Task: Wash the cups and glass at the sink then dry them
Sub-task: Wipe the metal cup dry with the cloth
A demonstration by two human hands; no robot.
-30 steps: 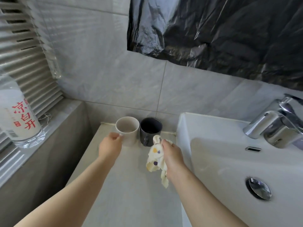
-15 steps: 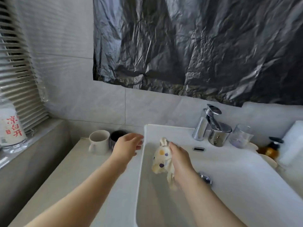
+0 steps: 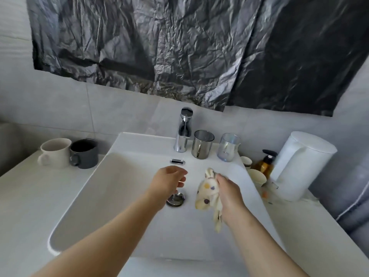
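Observation:
A white mug (image 3: pixel 56 151) and a dark grey mug (image 3: pixel 84 153) stand side by side on the counter left of the white sink (image 3: pixel 111 182). On the sink's back ledge, right of the chrome tap (image 3: pixel 183 129), stand a shiny metal cup (image 3: pixel 202 144) and a clear glass (image 3: pixel 228 147). My left hand (image 3: pixel 169 181) hovers empty over the basin above the drain (image 3: pixel 176 199), fingers loosely curled. My right hand (image 3: pixel 229 191) grips a cream cloth with coloured dots (image 3: pixel 207 193) over the basin's right side.
A white kettle (image 3: pixel 301 164), a brown pump bottle (image 3: pixel 266 163) and small paper cups (image 3: pixel 257 176) crowd the counter right of the sink. Crumpled black plastic (image 3: pixel 189 47) covers the wall above. The tap is not running.
My view has swung right from the two mugs to the sink. My left hand let go of the white mug and moved over the drain. My right hand carried the cloth along.

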